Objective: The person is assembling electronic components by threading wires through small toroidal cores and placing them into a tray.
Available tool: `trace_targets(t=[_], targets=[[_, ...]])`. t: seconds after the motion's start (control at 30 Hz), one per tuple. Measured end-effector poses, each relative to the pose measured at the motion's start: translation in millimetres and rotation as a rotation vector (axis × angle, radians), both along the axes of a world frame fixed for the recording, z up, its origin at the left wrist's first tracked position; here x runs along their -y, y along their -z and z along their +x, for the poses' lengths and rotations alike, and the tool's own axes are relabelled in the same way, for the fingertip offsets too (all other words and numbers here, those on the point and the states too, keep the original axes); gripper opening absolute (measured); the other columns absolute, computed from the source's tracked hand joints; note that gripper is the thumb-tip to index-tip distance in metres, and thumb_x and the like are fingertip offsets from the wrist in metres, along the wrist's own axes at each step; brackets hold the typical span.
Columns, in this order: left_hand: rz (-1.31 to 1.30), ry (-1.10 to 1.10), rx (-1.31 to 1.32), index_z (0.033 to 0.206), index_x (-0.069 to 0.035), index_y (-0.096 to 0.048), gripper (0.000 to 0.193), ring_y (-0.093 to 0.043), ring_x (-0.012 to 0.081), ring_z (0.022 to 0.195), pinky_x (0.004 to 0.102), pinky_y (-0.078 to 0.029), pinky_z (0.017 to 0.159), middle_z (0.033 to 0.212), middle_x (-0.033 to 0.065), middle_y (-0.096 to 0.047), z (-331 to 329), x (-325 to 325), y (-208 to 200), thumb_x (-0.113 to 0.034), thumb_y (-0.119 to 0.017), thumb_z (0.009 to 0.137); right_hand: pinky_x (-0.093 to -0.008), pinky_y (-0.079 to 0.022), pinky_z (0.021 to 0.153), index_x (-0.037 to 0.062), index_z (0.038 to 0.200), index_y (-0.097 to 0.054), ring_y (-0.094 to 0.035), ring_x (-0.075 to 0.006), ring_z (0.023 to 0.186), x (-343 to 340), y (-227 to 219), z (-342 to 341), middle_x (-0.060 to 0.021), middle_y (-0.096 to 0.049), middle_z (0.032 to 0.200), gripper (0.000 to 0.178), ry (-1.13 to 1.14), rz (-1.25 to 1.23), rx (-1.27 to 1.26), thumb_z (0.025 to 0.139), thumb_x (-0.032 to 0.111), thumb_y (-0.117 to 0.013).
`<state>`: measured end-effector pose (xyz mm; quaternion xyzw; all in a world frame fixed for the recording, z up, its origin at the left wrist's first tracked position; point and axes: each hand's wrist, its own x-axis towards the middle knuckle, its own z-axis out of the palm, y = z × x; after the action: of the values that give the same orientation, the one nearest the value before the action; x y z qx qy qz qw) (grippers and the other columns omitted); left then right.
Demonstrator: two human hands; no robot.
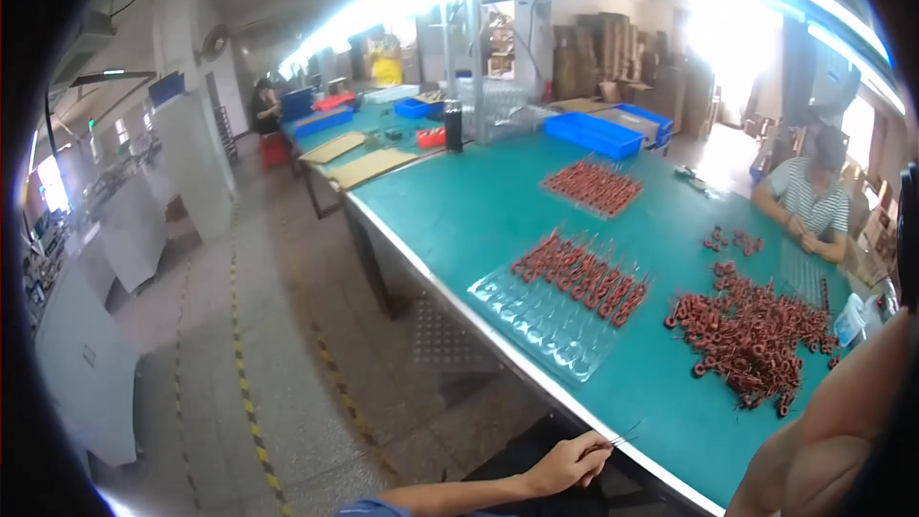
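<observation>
My left hand [576, 460] is closed beside the table's front edge. Thin wire leads [624, 437] stick out from between its fingertips; the body of the component they belong to is mostly hidden. Close to the camera, my right hand [823, 436] shows as a large blurred shape at the right, and its fingers cannot be made out. Beyond it lies a loose heap of dark red ring-shaped wired components [751, 330]. Left of the heap, a clear plastic tray [536, 325] has several rows of these components in its far part, while its near pockets are bare.
Another batch of components in rows [593, 187] lies farther back on the green table [459, 211]. Blue bins [593, 134] and a black bottle [453, 126] stand along its far side. Across the table on the right, a person in a striped shirt [809, 196] handles parts.
</observation>
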<state>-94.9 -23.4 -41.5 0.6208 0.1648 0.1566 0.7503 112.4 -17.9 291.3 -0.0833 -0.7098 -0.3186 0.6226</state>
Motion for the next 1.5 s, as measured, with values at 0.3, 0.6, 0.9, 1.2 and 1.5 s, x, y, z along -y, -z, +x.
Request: trace_targets(t=[0.3,0.6,0.9,1.2,1.5], targets=[[-0.003,-0.100,0.147,0.109,0.004,-0.057,0.022,-0.056,0.0087,0.056,0.0235,-0.046,0.053,0.071,0.0050,-0.060,20.9,-44.6,-14.4,-0.015,-0.053,0.097,-0.0533,-0.043,0.096,-0.0070,0.116,-0.055,-0.055,-0.0310,0.110,56.5,102.6,-12.7,-0.0232,-0.057,0.119,0.034,0.208,-0.043,-0.270,0.096,0.020,-0.051],[0.115,-0.006,0.313,0.125,-0.002,-0.039,0.030,-0.056,0.0113,0.063,0.0226,-0.045,0.056,0.079,0.0062,-0.056,24.9,-54.7,-38.6,-0.018,-0.047,0.101,-0.0197,-0.044,0.052,-0.0019,0.105,-0.065,-0.055,-0.0057,0.059,80.1,217.0,-51.8,-0.0027,-0.063,0.077,0.017,0.340,-1.077,-0.908,0.090,0.006,-0.064],[0.309,0.003,0.231,0.121,-0.001,-0.036,0.030,-0.056,0.0115,0.063,0.0257,-0.047,0.056,0.081,0.0091,-0.059,19.0,-44.1,-45.1,-0.010,-0.052,0.097,-0.0201,-0.046,0.052,-0.0035,0.095,-0.066,-0.058,-0.0066,0.060,76.5,256.1,-77.4,-0.0066,-0.068,0.079,0.016,0.250,-1.353,-0.877,0.088,0.010,-0.068],[0.441,0.069,0.145,0.120,-0.003,-0.038,0.032,-0.058,0.0137,0.061,0.0279,-0.048,0.057,0.076,0.0085,-0.061,10.4,-57.3,-61.1,-0.011,-0.057,0.095,-0.0202,-0.045,0.055,-0.0041,0.100,-0.061,-0.056,-0.0065,0.064,72.0,256.1,-71.7,-0.0056,-0.066,0.082,0.022,-0.117,-1.459,-1.055,0.090,0.014,-0.068],[0.634,0.062,0.086,0.123,-0.003,-0.044,0.036,-0.066,0.0282,0.088,0.0365,-0.051,0.076,0.095,0.0164,-0.064,-0.5,-54.7,-66.9,-0.011,-0.060,0.093,-0.0188,-0.043,0.050,0.0009,0.109,-0.057,-0.056,-0.0073,0.060,78.5,261.8,-83.3,-0.0049,-0.063,0.084,0.026,-0.144,-1.349,-1.107,0.090,0.015,-0.068]])
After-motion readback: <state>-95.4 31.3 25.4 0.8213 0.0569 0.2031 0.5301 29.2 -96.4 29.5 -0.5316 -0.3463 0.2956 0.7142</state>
